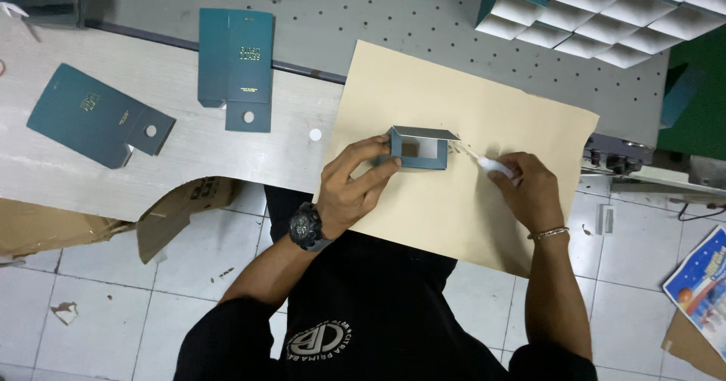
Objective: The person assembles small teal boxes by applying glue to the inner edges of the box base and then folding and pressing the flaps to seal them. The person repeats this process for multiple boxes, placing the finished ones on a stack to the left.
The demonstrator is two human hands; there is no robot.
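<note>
My left hand [354, 184] pinches the left side of a small teal cardboard box [418, 148] with a rectangular window, holding it down on a tan paper sheet [454, 207]. My right hand [525, 188] grips a small white glue bottle [495, 167] whose thin nozzle points at the box's right flap. A black watch is on my left wrist and a thin bracelet on my right.
Two flat teal box blanks [98, 116] [236, 63] lie on the grey table at the left. A stack of folded white-lined boxes [605, 10] sits at the top right. Torn brown cardboard [178, 211] hangs off the table edge. A colourful printed sheet [699, 286] lies on the tiled floor.
</note>
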